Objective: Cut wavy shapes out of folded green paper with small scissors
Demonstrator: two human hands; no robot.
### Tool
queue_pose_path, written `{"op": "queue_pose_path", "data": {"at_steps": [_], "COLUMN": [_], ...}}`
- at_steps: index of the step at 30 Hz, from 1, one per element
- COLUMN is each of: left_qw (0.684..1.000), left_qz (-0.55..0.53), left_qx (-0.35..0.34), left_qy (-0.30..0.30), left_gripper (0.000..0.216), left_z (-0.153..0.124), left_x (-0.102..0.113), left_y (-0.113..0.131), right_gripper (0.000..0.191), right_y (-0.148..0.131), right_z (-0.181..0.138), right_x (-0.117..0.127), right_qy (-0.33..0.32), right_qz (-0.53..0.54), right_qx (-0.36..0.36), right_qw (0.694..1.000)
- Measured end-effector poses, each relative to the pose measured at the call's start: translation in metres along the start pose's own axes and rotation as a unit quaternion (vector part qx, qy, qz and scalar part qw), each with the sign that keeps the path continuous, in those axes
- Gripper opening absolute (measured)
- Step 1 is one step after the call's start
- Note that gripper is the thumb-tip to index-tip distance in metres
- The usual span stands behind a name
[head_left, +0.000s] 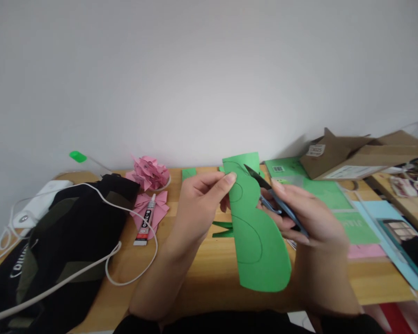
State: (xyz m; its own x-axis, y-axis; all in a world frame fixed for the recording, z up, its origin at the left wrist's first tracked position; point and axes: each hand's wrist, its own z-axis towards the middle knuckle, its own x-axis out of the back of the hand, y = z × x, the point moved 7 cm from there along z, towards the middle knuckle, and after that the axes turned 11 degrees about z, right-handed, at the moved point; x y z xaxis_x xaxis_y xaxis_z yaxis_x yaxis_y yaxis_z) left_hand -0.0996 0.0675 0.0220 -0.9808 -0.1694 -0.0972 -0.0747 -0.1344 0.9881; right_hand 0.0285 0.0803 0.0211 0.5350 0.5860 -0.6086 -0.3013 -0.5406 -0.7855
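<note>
My left hand (205, 199) pinches the left edge of a green sheet of paper (268, 241) between thumb and fingers, above the table. Curved pencil lines run across the sheet, and its right side has a wavy, rounded outline. My right hand (299, 213) grips a pair of scissors (282, 202) with bluish handles. The dark blades lie at the sheet's upper right edge, angled up and left; how far apart they are is hard to tell. Behind the sheet, narrow green paper strips (223, 229) rest on the wooden table (209, 269).
On the left are a pink paper flower (149, 172), a glue tube (146, 220) on folded pink paper, a white cable (104, 197) and a black fabric item (83, 232). To the right lie a cardboard box (351, 157), green packs (355, 227) and a light blue sheet (372, 208).
</note>
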Motion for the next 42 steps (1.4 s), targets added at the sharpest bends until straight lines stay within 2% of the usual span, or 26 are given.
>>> {"op": "queue_pose_path", "data": {"at_steps": [8,15,20,30,36,42], "left_qw": [0.994,0.989,0.987,0.982,0.982,0.979], "left_qz": [0.094,0.127,0.136,0.168,0.165,0.181], "left_qx": [-0.049,-0.066,-0.077,-0.087,-0.085,-0.087], "left_qy": [0.024,0.028,0.019,0.019,0.020,0.012], "left_gripper": [0.036,0.035,0.036,0.036,0.036,0.036], "left_z": [-0.007,-0.009,-0.010,-0.009,-0.009,-0.009], "left_x": [-0.001,-0.001,-0.001,0.001,0.000,0.001], "left_y": [0.011,0.017,0.020,0.021,0.022,0.022], "right_gripper": [0.055,0.049,0.042,0.043,0.049,0.049], "right_y": [0.006,0.004,0.002,0.001,-0.001,-0.003], "right_z": [0.003,0.002,0.002,0.000,0.000,0.000], "right_x": [0.002,0.001,-0.001,-0.001,0.001,0.003], "right_qy": [0.024,0.014,-0.018,-0.016,0.009,-0.011], "right_qz": [-0.008,-0.002,0.009,-0.012,-0.057,-0.070], "right_qx": [-0.028,-0.014,0.000,0.019,0.027,0.027], "right_qw": [0.999,1.000,1.000,1.000,0.998,0.997]}}
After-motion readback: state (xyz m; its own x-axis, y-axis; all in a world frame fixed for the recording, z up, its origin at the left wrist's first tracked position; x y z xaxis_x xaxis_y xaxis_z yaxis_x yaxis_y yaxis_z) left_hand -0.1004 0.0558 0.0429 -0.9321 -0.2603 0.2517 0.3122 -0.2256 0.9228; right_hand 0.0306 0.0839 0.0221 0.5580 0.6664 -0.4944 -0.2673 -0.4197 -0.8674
